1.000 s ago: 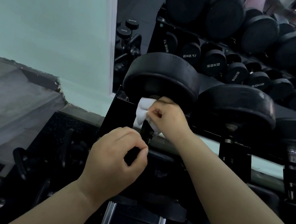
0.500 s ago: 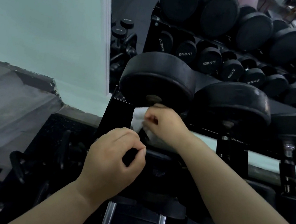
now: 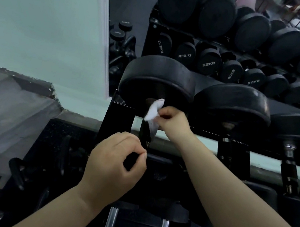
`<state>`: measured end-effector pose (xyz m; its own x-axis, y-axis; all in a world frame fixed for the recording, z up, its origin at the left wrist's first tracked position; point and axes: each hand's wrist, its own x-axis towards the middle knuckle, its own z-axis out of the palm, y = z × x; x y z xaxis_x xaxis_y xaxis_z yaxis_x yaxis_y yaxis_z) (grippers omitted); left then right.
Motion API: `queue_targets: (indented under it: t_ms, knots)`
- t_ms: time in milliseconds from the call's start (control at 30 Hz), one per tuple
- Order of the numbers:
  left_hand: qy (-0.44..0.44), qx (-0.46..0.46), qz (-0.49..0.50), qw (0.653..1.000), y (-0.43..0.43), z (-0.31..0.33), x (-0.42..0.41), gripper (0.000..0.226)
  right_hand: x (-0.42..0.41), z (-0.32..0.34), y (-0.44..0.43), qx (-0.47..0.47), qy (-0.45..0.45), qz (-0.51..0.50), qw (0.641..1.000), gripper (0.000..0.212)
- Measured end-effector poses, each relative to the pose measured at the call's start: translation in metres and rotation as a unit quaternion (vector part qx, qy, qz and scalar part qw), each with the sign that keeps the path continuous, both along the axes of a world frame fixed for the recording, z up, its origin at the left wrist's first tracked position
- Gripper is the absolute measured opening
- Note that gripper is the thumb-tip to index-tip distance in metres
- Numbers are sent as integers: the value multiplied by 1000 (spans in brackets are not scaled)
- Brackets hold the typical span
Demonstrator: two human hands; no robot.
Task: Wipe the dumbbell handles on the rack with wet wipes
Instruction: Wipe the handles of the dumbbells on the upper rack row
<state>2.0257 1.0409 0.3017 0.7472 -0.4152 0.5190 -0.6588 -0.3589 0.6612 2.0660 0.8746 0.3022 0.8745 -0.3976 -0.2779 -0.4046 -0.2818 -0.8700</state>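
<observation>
One wet wipe is pinched by the right hand at the top of the handle, whose shaft is aimed down toward the curled left hand, contents unclear.

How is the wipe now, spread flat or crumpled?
Crumpled. The right hand pinches the wipe in a bunch against the dumbbell handle; it shows folds, and a loose end hangs down.

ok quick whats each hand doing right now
Left hand: closed, fingers curled, thumb tip on forefinger, nothing visibly held.
Right hand: closed on the wet wipe, at the top of the dumbbell handle.
</observation>
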Motion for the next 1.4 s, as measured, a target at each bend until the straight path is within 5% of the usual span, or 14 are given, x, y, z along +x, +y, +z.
queue_targets:
  t_ms: [167, 267, 333, 433, 533, 633, 800, 967, 1067, 1267, 1400]
  knots:
    - [-4, 4, 0, 1000, 0, 0, 0, 21, -23, -8, -2, -76, 114, 151, 979, 12]
    - [-4, 7, -1, 1000, 0, 0, 1, 21, -18, -4, -1, -107, 79, 158, 978, 13]
    - [-4, 5, -1, 1000, 0, 0, 1, 21, -7, -1, -3, -77, 42, 87, 992, 31]
    - [-7, 8, 2, 1000, 0, 0, 0, 21, 0, -2, -2, -34, 50, 20, 998, 18]
    - [-8, 9, 3, 1000, 0, 0, 1, 21, -21, 1, 1, 2, 86, 93, 992, 9]
    - [-8, 14, 3, 1000, -1, 0, 1, 21, -33, 6, 0, 19, 119, 187, 975, 25]
    - [0, 11, 2, 1000, 0, 0, 1, 20, 2, -4, -3, 52, 16, -26, 998, 28]
    - [4, 7, 0, 1000, 0, -1, 1, 17, -19, -13, 0, -144, 42, 109, 983, 18]
    - [6, 15, -3, 1000, 0, -1, 2, 19, -28, -11, -2, -129, 94, 213, 964, 16]
    - [110, -6, -32, 993, 2, 7, 3, 28, -34, 20, -13, 41, -31, 50, 997, 27]
    - [224, -11, -44, 974, -2, 17, 12, 34, -45, 39, -5, 101, -66, 114, 986, 22]
